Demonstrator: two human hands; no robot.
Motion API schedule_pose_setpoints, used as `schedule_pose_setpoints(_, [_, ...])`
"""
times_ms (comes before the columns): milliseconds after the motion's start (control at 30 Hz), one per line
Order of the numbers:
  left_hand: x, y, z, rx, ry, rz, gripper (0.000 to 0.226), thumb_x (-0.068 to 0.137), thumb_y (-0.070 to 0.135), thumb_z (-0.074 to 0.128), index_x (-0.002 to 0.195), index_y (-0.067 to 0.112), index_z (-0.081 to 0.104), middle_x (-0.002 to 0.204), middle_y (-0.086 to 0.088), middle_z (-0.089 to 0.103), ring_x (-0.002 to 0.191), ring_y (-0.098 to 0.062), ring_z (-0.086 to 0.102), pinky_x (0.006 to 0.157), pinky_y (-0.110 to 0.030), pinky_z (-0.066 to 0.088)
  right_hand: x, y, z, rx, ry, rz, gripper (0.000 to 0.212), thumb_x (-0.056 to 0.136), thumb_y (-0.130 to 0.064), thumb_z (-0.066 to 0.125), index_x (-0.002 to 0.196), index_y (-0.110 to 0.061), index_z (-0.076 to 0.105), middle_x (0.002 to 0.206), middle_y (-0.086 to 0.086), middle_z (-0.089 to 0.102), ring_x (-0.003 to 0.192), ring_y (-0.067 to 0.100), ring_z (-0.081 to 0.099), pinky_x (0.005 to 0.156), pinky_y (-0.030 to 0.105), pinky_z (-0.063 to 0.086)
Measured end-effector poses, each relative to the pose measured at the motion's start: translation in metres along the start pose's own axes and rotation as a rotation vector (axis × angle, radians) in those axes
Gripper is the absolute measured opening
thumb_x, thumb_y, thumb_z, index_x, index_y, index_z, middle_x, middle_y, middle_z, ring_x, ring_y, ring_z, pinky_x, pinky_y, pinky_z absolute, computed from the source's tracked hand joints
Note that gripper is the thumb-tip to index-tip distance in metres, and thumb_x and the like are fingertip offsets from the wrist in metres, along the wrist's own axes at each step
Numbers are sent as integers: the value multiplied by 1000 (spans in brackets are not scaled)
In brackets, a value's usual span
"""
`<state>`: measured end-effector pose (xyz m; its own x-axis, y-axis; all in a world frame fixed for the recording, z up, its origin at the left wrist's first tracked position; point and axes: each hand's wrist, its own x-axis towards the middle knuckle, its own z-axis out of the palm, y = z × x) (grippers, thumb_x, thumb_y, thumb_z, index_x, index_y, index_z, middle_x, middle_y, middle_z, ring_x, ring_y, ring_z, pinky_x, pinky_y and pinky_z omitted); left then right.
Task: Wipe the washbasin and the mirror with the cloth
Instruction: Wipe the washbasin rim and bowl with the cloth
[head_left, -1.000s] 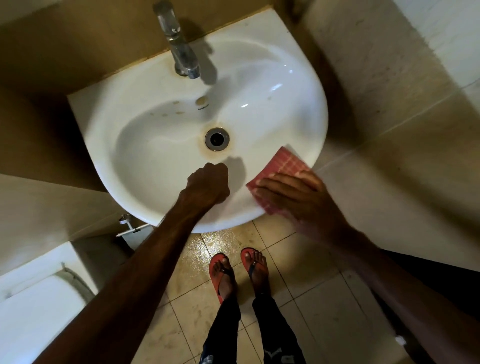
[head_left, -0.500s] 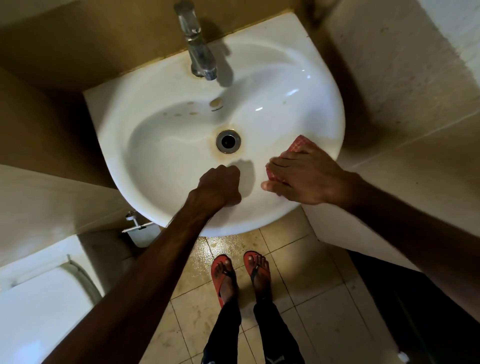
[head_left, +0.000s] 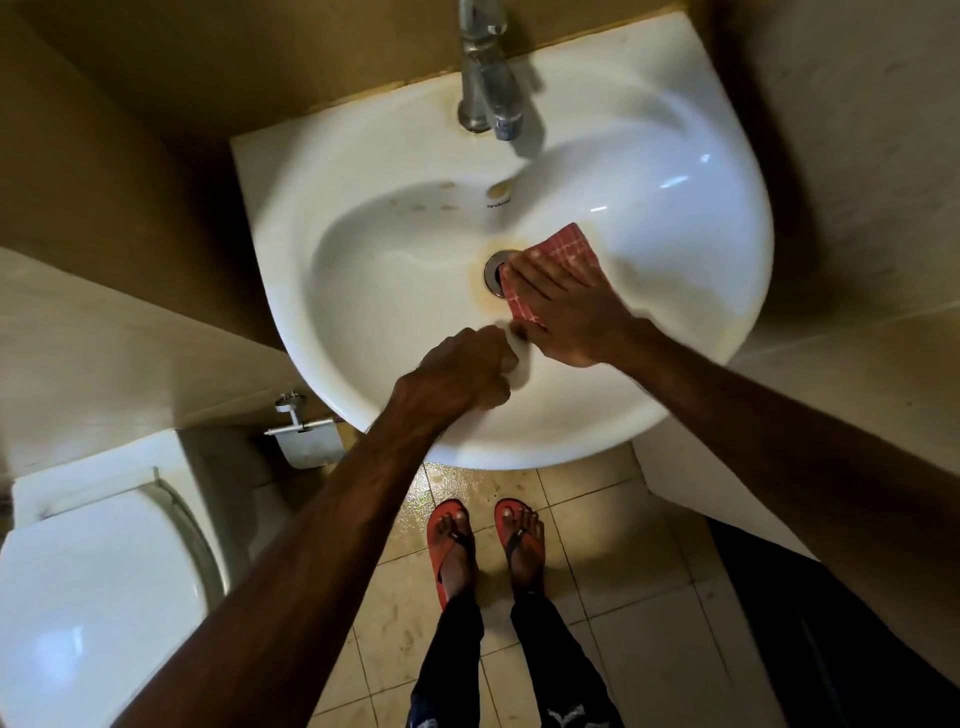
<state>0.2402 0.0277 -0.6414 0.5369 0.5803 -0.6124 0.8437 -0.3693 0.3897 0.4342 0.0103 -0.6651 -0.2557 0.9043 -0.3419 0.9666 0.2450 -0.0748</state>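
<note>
Down in the bowl: cloth at the drain

At the far lower left of the frame sits a white toilet (head_left: 98, 582) with its lid shut. Just right of it, against the wall below the basin's edge, hangs a small metal paper holder (head_left: 304, 431).

Next comes the left hand (head_left: 457, 376), reaching up from the lower left on a long bare forearm. Its fingers are curled tight into a fist, pressed together, and it rests on the near rim of the white washbasin (head_left: 363, 322), at centre frame. Whether anything is gripped inside the fist cannot be told; a blur lies at its knuckles.

The basin fills the upper middle of the frame. Brown stains ring its drain (head_left: 493, 273) and dot the back slope under the chrome tap (head_left: 491, 88), which stands at the top centre.

Right of the drain, the red checked cloth (head_left: 563, 249) lies flat on the bowl's inner surface, its left edge covering part of the drain ring. The right hand (head_left: 569, 312) presses down on it, palm flat, fingers stretched out and slightly spread, pointing to the upper left. Its arm enters from the right edge.

Below the basin, on the beige tiled floor (head_left: 623, 597), stand two feet in red flip-flops (head_left: 449, 545).
</note>
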Motion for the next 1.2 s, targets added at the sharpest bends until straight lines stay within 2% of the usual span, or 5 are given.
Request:
schedule_pose_setpoints(167, [7,-3,-3,19,-48,-43,30,87,31,63,116,29,63,138,0,54,118,-28,57,85,-25,35,-52,20,-15,-51,128,-45,64,106,-43,14,145,-13,56,150,8,58,137,29,56,112,45,37])
schedule_pose_setpoints(367, [15,10,-10,68,-118,-73,18,76,50,46,71,32,45,120,-2,59,101,-27,59,77,-29,39,-123,26,-50,54,286,-8,48,98,-36,37,108,-15,79,112,4,79,108,26,73,100,38,41])
schedule_pose_setpoints(733, [12,11,2,78,-25,-23,29,85,37,57,66,27,37,116,-5,59,87,-27,51,74,-29,36,-110,7,-40,-175,0,215,61,97,-40,19,126,-11,63,128,10,68,117,34,62,108,52,37])
schedule_pose_setpoints(1067, [12,7,-3,18,-73,15,32,87,39,61,113,21,56,135,-4,55,111,-27,57,82,-29,40,-9,12,-4,-69,-65,83,76,97,-46,8,166,-16,13,175,5,8,161,27,12,126,53,9])
schedule_pose_setpoints(1200, [8,8,-2,-22,-55,2,43,87,34,63,129,24,57,133,0,58,117,-27,59,80,-27,39,18,6,6,-102,47,80,74,100,-48,12,165,-13,18,173,9,14,160,29,17,125,56,12])
